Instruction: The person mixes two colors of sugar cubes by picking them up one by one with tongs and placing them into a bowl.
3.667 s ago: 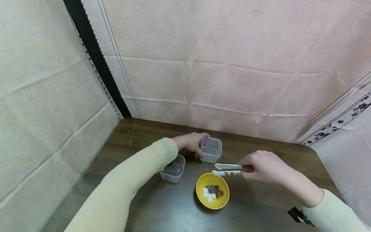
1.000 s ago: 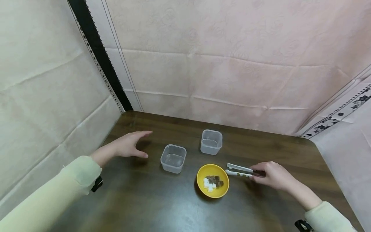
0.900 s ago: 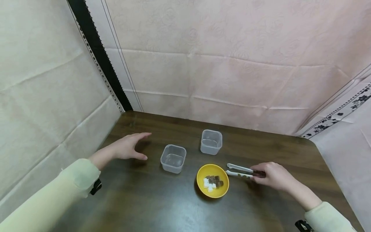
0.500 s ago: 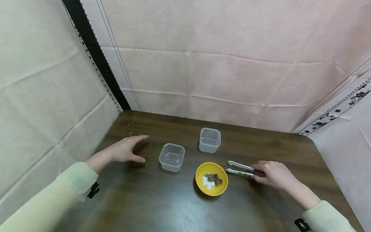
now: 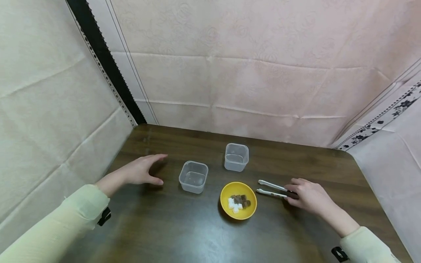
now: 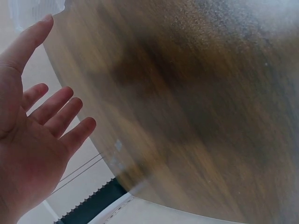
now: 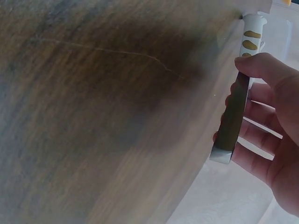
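A pair of tongs [image 5: 273,186], with white arms and a dark handle end, is held in my right hand [image 5: 310,197]. Thumb and fingers pinch it in the right wrist view, its arms spread apart. The tongs' tips lie just right of a yellow bowl [image 5: 247,212], which holds several white cubes [image 5: 235,210] and brown cubes [image 5: 243,198]. Left of the bowl, my left hand [image 5: 139,172] hovers with thumb and fingers spread, holding nothing. Nearest to it is a clear plastic container [image 5: 192,188]; a second clear container [image 5: 235,167] stands farther back.
The dark wooden table [image 5: 184,233] has a rounded back right corner. Pale patterned cloth [image 5: 256,80] hangs behind it, with more cloth at the left [image 5: 49,120] and right sides.
My left hand has left the farther container and moved left, past the nearer one. My right hand has shifted slightly right with the tongs. Over the last second, both hands stay nearly still.
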A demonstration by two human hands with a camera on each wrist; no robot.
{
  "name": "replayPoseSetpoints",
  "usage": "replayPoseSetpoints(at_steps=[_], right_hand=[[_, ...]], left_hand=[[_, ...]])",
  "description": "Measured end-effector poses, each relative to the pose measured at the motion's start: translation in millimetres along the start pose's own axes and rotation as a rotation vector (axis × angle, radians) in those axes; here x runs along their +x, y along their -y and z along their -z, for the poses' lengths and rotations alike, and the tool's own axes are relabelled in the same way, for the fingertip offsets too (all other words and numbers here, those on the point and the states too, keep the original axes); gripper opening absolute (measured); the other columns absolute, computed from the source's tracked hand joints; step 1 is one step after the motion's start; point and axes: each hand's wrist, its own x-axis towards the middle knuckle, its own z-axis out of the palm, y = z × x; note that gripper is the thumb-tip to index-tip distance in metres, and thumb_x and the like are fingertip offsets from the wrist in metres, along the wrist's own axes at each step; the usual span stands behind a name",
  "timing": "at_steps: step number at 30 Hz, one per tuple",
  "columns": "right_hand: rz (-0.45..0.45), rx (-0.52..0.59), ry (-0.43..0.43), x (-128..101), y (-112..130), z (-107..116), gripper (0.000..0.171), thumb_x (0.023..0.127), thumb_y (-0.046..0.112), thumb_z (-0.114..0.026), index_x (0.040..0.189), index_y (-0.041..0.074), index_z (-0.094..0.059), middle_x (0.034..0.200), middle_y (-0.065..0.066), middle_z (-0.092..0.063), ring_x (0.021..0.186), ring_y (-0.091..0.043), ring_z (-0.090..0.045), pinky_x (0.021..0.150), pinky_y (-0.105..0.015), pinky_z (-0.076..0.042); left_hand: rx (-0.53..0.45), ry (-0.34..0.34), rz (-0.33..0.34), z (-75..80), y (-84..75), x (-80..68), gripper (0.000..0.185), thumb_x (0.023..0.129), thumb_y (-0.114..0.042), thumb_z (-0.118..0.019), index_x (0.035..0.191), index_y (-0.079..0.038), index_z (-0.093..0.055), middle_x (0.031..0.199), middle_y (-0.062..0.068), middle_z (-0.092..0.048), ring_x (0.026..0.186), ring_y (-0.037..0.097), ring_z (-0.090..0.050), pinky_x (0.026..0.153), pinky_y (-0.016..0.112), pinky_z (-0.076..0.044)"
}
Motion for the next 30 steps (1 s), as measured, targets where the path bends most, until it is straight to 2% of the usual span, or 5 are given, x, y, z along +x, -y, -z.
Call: replayPoseSetpoints(at_steps=[5, 14, 24, 30], right_hand=[[0.014, -0.002, -0.040, 0.7, 1.6, -3.4, 0.028, 0.073, 0.022, -0.093, 0.096, 0.014, -0.081, 0.085, 0.005, -0.059, 0.071, -0.016, -0.060, 0.052, -0.034, -0.049], [0.006, 0.013, 0.009, 2.1, -0.4, -7.7, 0.028, 0.073, 0.021, -0.094, 0.096, 0.015, -0.080, 0.083, 0.007, -0.055, 0.067, -0.012, -0.055, 0.050, -0.033, -0.045], [0.008, 0.017, 0.016, 3.7, 0.3, -10.4, 0.025, 0.073, 0.018, -0.094, 0.093, 0.014, -0.079, 0.080, 0.008, -0.053, 0.065, -0.010, -0.053, 0.049, -0.031, -0.044], [-0.059, -0.007, 0.075, 2.3, 3.7, -0.5, 0.035, 0.074, 0.025, -0.096, 0.105, 0.015, -0.082, 0.085, 0.007, -0.057, 0.075, -0.016, -0.057, 0.053, -0.035, -0.048]], left_hand=[[0.008, 0.004, 0.004, 0.4, 0.2, -0.3, 0.097, 0.089, -0.037, -0.089, 0.162, -0.001, -0.038, 0.159, 0.028, -0.048, 0.146, 0.049, -0.045, 0.116, 0.069, -0.038], [0.009, 0.010, 0.009, -1.2, -1.6, 2.0, 0.096, 0.089, -0.036, -0.089, 0.163, -0.001, -0.038, 0.161, 0.028, -0.046, 0.148, 0.049, -0.044, 0.117, 0.068, -0.037], [0.001, -0.011, 0.012, -9.3, 3.0, -1.5, 0.096, 0.088, -0.040, -0.089, 0.162, -0.002, -0.040, 0.161, 0.027, -0.046, 0.147, 0.049, -0.044, 0.116, 0.069, -0.039], [0.004, -0.014, 0.023, -9.9, 4.0, -5.3, 0.096, 0.088, -0.041, -0.089, 0.163, -0.004, -0.040, 0.161, 0.026, -0.046, 0.147, 0.049, -0.044, 0.115, 0.069, -0.039]])
